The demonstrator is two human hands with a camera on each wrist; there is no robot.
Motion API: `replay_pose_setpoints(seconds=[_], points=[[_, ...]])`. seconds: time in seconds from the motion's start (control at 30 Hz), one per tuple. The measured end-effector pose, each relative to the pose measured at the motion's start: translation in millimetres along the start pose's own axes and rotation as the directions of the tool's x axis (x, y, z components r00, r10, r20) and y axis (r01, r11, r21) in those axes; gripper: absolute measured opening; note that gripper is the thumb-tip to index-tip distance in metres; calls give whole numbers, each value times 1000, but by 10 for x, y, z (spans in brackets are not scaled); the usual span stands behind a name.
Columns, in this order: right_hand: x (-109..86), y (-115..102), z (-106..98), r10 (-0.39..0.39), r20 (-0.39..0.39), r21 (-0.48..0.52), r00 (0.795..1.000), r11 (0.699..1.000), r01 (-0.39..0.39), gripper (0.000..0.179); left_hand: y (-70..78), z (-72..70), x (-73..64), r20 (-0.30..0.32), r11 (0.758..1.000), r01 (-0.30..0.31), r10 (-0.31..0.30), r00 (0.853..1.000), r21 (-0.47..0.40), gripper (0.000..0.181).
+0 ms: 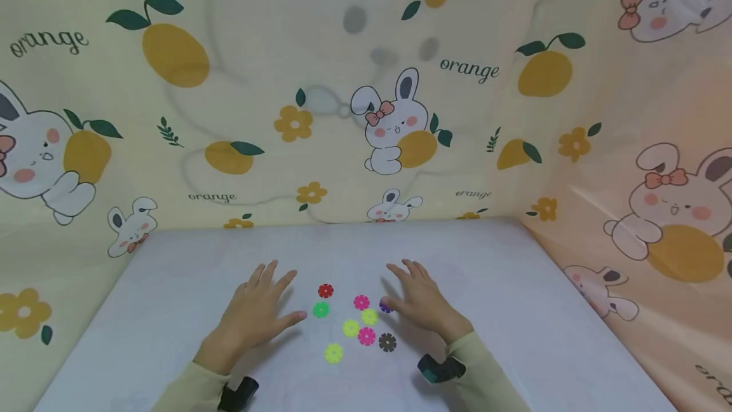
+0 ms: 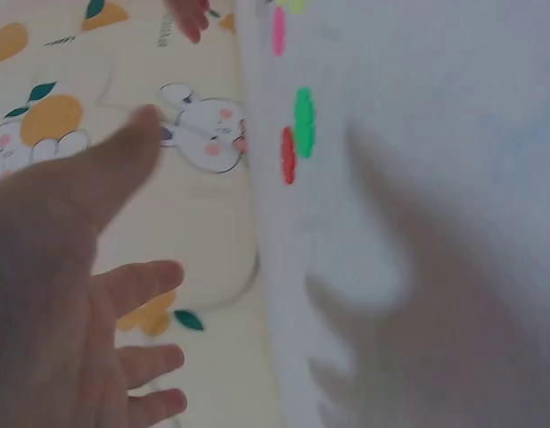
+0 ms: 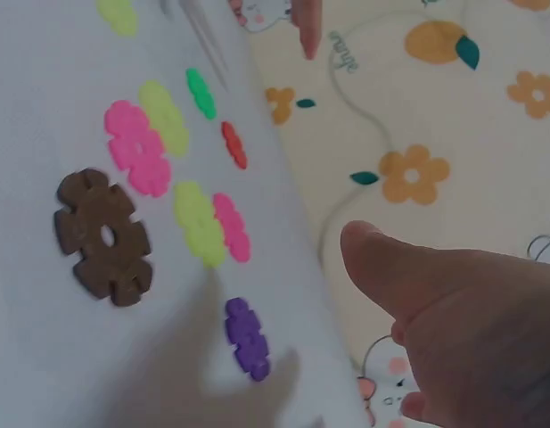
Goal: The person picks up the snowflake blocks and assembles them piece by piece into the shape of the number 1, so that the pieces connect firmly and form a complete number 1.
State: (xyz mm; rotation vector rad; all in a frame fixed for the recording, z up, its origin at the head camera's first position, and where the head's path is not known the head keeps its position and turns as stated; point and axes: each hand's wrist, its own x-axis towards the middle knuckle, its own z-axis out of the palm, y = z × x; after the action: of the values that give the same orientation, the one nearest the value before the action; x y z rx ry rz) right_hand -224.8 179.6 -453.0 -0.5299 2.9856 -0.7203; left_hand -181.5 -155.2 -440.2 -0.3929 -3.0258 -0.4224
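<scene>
Several notched plastic discs lie flat on the white table between my hands. My left hand [image 1: 255, 310] hovers with fingers spread, its thumb pointing toward the green disc [image 1: 321, 309] and the red disc [image 1: 325, 290]. On the other side my right hand [image 1: 424, 301] is spread too, above the table, and its thumb partly covers the purple disc [image 1: 384, 306] in the head view. The right wrist view shows that purple disc [image 3: 248, 340] whole, apart from the thumb. A brown disc [image 1: 387, 343], pink discs [image 1: 366, 336] and yellow discs [image 1: 333, 353] lie in the middle. Neither hand holds anything.
The white tabletop [image 1: 171, 297] reaches back to a patterned cloth [image 1: 320, 164] with rabbits and oranges, which also hangs along the sides. Dark wrist devices [image 1: 441, 369] sit below both sleeves.
</scene>
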Motion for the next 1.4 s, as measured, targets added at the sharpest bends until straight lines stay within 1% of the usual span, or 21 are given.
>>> replay_pose_setpoints(seconds=[0.1,0.13,0.23,0.3,0.4,0.47,0.53,0.63,0.7,0.77,0.83,0.93,1.0,1.07,1.17,1.23,1.33,1.4], points=[[19,35,42,6,7,20,1000,1000,-6,68,31,71,39,7,999,-35,35,999,13,75],[26,47,58,5,6,30,1000,1000,-5,66,44,94,53,13,999,-38,38,999,4,72],[44,76,104,-2,2,53,1000,999,2,61,87,157,102,37,998,-23,25,999,-60,63],[55,93,133,12,5,78,1000,997,-12,58,111,196,138,59,994,-8,15,998,-111,57],[64,124,179,42,11,107,999,993,-43,53,130,262,195,92,978,15,4,996,-208,48],[71,149,208,62,21,124,998,990,-64,50,137,287,214,113,961,28,3,994,-274,43],[77,166,229,70,29,137,997,988,-74,47,138,318,231,130,945,39,4,992,-324,40],[82,175,245,65,37,138,997,988,-69,43,141,350,252,158,929,61,-2,987,-366,41],[85,169,248,63,40,129,997,989,-68,41,143,382,277,168,924,66,-2,986,-377,41],[90,167,249,59,39,119,997,991,-64,38,155,401,300,168,924,65,-1,986,-377,40],[102,164,252,64,41,117,997,991,-68,35,176,413,321,158,931,46,13,987,-362,37],[116,162,256,72,45,125,996,989,-78,29,208,431,344,140,949,7,39,989,-317,33],[126,160,259,71,47,133,996,988,-77,26,224,441,349,133,955,-12,54,990,-297,30],[138,164,253,61,44,143,997,987,-67,25,235,449,361,131,958,-17,57,990,-286,30],[149,171,250,58,62,174,996,982,-68,23,244,452,369,146,952,-7,54,988,-306,32],[153,173,252,61,79,197,995,977,-75,21,241,455,374,156,943,-1,56,986,-333,33],[164,177,250,66,98,235,993,968,-88,18,231,460,375,157,929,-5,68,985,-370,28],[174,173,240,66,93,255,993,963,-88,14,224,457,370,152,923,-5,69,986,-384,24]])
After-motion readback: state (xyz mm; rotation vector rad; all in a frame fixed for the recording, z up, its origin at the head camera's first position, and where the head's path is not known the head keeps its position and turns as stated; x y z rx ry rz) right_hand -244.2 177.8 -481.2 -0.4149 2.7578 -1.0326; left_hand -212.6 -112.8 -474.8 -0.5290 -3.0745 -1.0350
